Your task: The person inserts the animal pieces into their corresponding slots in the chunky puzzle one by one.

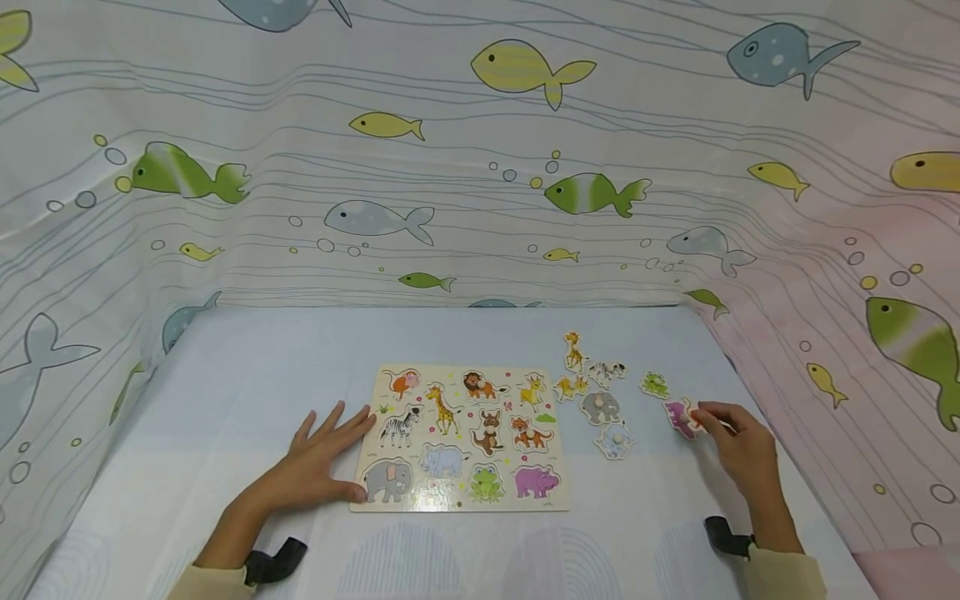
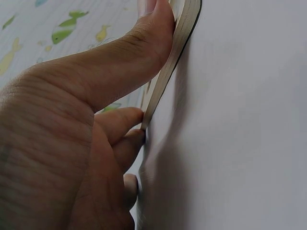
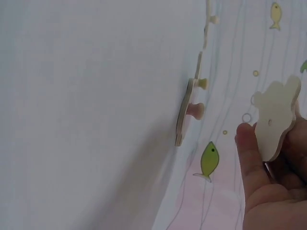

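In the head view, my left hand (image 1: 311, 471) rests with fingers spread at the left edge of a wooden animal puzzle board (image 1: 457, 507). Its thumb and fingertips touch that edge; the board's side (image 2: 165, 72) shows in the left wrist view. My right hand (image 1: 742, 446) pinches a small wooden puzzle piece (image 3: 277, 112) by its edge, the pale back facing the right wrist camera. Which animal it bears is hidden. Just below it in the head view lies a purple hippo piece (image 1: 679, 419). A green frog piece (image 1: 655, 384) is close by.
Between board and right hand lie a giraffe piece (image 1: 573, 352), a zebra piece (image 1: 607, 372), an orange animal piece (image 1: 572, 387), a grey elephant piece (image 1: 601, 407) and a pale blue piece (image 1: 615, 442). A fish-patterned curtain (image 1: 450, 167) surrounds the table (image 1: 285, 358).
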A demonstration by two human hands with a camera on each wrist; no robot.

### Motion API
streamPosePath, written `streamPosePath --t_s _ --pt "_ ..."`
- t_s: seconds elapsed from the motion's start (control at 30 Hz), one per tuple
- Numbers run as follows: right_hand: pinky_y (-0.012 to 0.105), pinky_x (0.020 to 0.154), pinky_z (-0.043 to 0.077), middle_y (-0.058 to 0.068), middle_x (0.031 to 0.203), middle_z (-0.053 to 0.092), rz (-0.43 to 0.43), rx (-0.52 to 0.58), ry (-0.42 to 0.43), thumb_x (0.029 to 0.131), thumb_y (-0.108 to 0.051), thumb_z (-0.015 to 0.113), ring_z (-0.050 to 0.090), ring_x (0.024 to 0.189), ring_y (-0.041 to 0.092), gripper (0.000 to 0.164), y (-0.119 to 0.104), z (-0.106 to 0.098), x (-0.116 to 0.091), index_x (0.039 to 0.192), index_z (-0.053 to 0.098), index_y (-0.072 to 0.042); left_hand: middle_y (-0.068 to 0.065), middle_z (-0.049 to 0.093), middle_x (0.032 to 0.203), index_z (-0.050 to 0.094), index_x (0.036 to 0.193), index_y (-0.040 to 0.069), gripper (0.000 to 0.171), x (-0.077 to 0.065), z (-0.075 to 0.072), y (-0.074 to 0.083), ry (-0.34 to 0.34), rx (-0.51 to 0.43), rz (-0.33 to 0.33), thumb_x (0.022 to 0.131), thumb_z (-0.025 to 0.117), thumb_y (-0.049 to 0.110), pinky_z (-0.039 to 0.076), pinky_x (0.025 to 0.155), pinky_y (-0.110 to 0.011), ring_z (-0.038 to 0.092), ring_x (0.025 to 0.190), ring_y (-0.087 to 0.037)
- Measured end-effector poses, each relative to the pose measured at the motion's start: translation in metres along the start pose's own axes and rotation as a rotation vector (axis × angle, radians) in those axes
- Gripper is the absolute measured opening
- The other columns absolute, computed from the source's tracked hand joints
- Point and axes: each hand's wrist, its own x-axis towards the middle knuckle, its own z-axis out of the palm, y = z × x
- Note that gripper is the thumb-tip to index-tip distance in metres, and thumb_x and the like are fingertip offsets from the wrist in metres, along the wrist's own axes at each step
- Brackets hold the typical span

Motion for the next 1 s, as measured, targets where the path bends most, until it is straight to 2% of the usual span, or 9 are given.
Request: streamPosePath --t_s 0.13,0.27,0.4,0.53,0.63,0.87,1.0 --pt "-0.006 0.076 0.041 0.014 0.121 0.070 -0.047 0.000 0.048 0.095 -0.021 0.067 0.041 0.096 -0.028 0.026 0.001 0.002 0.001 0.113 0.070 -0.003 -0.015 0.034 0.161 0.041 0.153 0.014 0.111 0.001 0.001 -0.001 -0.007 -0.001 -0.012 0.063 0.082 0.063 -0.005 0.118 -0.068 0.011 0.151 -0.053" --pt "-0.006 0.077 0.042 0.015 0.117 0.068 -0.053 0.017 0.064 0.095 -0.015 0.068 0.044 0.094 -0.026 0.022 0.001 0.004 0.002 0.112 0.070 -0.002 -0.015 0.034 0.161 0.041 0.153 0.014 0.111 0.001 0.002 -0.002 -0.008 -0.002 -0.011 0.063 0.081 0.063 -0.006 0.118 -0.068 0.011 0.151 -0.053" --pt "-0.006 0.076 0.041 0.013 0.117 0.066 -0.038 0.003 0.037 0.095 -0.017 0.067 0.042 0.092 -0.025 0.023 -0.003 0.005 0.003 0.113 0.071 -0.003 -0.016 0.034 0.161 0.041 0.153 0.014 0.111 0.001 0.002 -0.001 -0.002 -0.002 -0.007 0.063 0.082 0.062 -0.005 0.117 -0.070 0.011 0.150 -0.054" --pt "-0.006 0.079 0.041 0.015 0.119 0.067 -0.064 0.027 0.021 0.095 -0.022 0.069 0.043 0.095 -0.025 0.028 -0.009 0.008 0.004 0.114 0.072 -0.002 -0.015 0.034 0.161 0.041 0.153 0.014 0.110 0.000 0.001 0.000 -0.002 0.003 -0.005 0.063 0.082 0.062 -0.004 0.117 -0.070 0.012 0.150 -0.054" --pt "-0.006 0.082 0.040 0.016 0.116 0.069 -0.117 0.065 0.039 0.092 -0.019 0.072 0.047 0.097 -0.024 0.027 -0.014 0.012 0.005 0.111 0.073 0.000 -0.015 0.034 0.161 0.041 0.153 0.014 0.110 0.000 0.001 -0.001 -0.005 0.003 -0.004 0.063 0.081 0.063 -0.004 0.117 -0.070 0.012 0.150 -0.054" --pt "-0.003 0.083 0.044 0.020 0.106 0.071 -0.300 0.163 0.050 0.085 0.001 0.076 0.055 0.097 -0.019 0.019 -0.028 0.023 0.009 0.104 0.075 0.003 -0.015 0.033 0.162 0.040 0.154 0.013 0.110 0.000 0.000 0.001 -0.006 -0.005 0.002 0.063 0.082 0.062 -0.005 0.117 -0.070 0.011 0.150 -0.054" --pt "-0.001 0.084 0.046 0.021 0.110 0.071 -0.327 0.221 0.016 0.085 0.001 0.075 0.057 0.100 -0.018 0.021 -0.036 0.029 0.010 0.105 0.075 0.001 -0.015 0.033 0.162 0.040 0.154 0.013 0.110 -0.001 0.000 0.001 -0.007 -0.016 0.002 0.064 0.082 0.062 -0.006 0.118 -0.069 0.010 0.151 -0.053"
